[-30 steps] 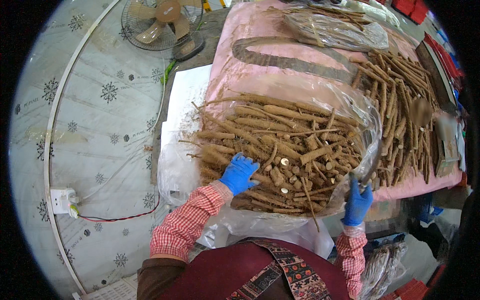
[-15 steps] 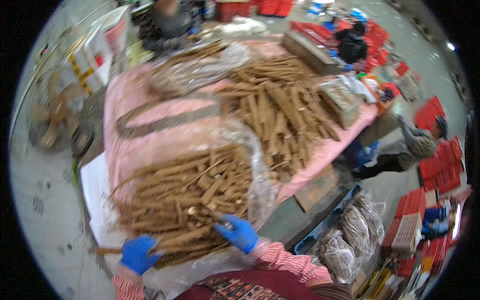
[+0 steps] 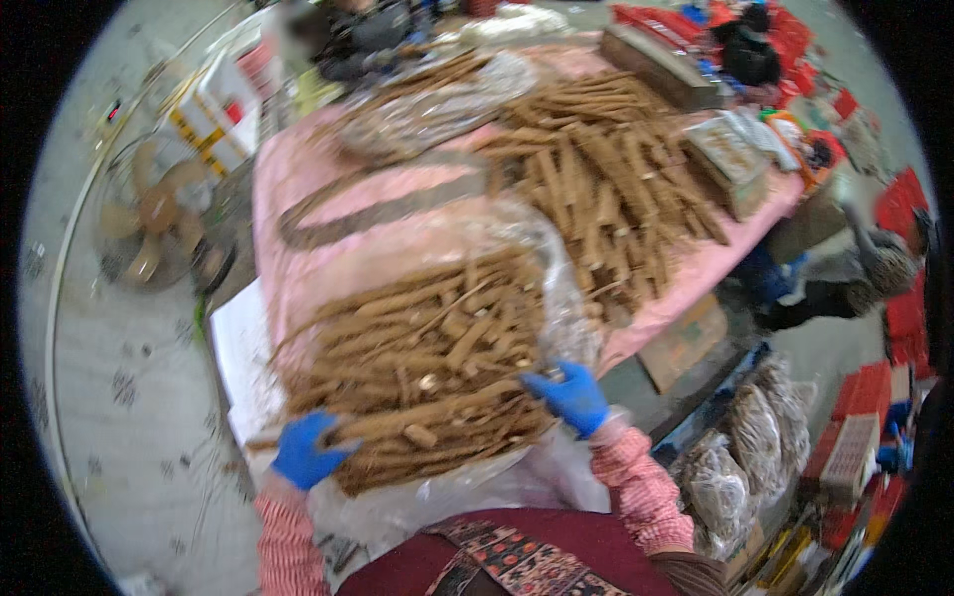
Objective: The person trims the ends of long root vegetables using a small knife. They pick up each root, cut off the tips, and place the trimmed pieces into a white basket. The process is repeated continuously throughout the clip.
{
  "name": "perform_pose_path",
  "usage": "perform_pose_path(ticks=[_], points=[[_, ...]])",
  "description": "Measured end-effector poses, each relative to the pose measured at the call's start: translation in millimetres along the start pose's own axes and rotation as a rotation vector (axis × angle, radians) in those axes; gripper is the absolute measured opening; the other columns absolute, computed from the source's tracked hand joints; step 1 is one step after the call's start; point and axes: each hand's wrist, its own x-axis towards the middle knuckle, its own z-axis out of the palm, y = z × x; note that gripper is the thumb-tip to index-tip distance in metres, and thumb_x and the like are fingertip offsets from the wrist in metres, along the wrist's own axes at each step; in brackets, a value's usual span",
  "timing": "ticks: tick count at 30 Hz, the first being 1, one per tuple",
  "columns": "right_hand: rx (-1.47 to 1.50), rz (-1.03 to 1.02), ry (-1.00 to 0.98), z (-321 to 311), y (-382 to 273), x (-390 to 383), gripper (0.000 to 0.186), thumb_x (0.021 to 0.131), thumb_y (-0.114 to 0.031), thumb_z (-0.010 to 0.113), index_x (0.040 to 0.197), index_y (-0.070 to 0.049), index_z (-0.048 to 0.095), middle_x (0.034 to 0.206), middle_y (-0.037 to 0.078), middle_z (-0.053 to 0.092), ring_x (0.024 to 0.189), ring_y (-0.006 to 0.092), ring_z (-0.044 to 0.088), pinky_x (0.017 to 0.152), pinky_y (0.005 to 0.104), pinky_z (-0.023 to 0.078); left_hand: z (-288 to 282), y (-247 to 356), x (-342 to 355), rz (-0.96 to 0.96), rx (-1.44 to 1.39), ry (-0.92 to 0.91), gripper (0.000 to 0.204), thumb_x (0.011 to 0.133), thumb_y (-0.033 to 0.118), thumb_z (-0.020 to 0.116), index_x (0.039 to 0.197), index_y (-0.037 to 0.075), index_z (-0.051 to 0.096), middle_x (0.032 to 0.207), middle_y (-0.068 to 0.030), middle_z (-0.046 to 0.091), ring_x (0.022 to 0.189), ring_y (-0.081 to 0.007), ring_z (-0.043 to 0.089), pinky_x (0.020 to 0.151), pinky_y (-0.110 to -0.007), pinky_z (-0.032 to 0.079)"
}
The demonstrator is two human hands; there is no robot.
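Note:
A pile of long, thin brown roots (image 3: 417, 333) lies on clear plastic on the table nearest me, most of them running left to right. My left hand (image 3: 306, 452), in a blue glove, closes around the left end of a long brown root (image 3: 427, 411) at the pile's near side. The right end of that same root sits at the fingers of my right hand (image 3: 574, 399), also blue-gloved and closed. A short cut root piece (image 3: 419, 435) rests just below it. Blur softens the fingertips.
A second root heap (image 3: 606, 189) spreads on the pink tablecloth (image 3: 686, 283) further right. Plastic-wrapped roots (image 3: 447, 99) lie at the back, near another person (image 3: 378, 35). A fan (image 3: 157, 209) stands left; bagged roots (image 3: 720, 482) are at lower right. Red crates (image 3: 860, 392) line the right.
The whole view has shifted, so the table sits further right and higher. My hands have moved apart along the root, my right hand now at its right end.

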Motion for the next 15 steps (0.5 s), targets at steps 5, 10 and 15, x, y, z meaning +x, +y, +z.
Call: perform_pose_path(ticks=[5, 10, 15], points=[[0.176, 0.040, 0.124, 16.1, -7.1, -6.8, 0.020, 0.086, -0.021, 0.068, 0.084, -0.001, 0.068, 0.067, 0.000, 0.062, 0.055, 0.0052, 0.051, 0.049, 0.0219, 0.039, 30.0, 27.8, 35.5, -0.079, -0.179, -0.255, 0.050, 0.078, 0.039, 0.072, 0.116, 0.009, 0.062, 0.103, -0.0161, 0.062, 0.097, -0.0322, 0.061, 0.084, -0.040, 0.049], [0.165, -0.156, 0.185, 40.0, -4.0, -11.4, 0.016, 0.087, -0.013, 0.068, 0.096, -0.001, 0.066, 0.073, 0.001, 0.063, 0.057, 0.0065, 0.051, 0.049, 0.0235, 0.039, 96.9, 73.6, 67.6, -0.049, -0.324, -0.403, 0.051, 0.090, 0.043, 0.057, 0.129, 0.012, 0.052, 0.121, -0.0175, 0.058, 0.107, -0.0335, 0.060, 0.090, -0.042, 0.048], [-0.173, -0.479, 0.570, 32.4, 12.5, -15.0, 0.016, 0.087, -0.011, 0.068, 0.096, -0.002, 0.058, 0.080, 0.010, 0.062, 0.064, 0.0154, 0.057, 0.055, 0.0307, 0.046, 96.5, 98.6, 86.9, 0.005, -0.344, -0.138, 0.045, 0.090, 0.040, 0.059, 0.126, 0.013, 0.056, 0.109, -0.0148, 0.065, 0.093, -0.0326, 0.065, 0.077, -0.040, 0.054]])
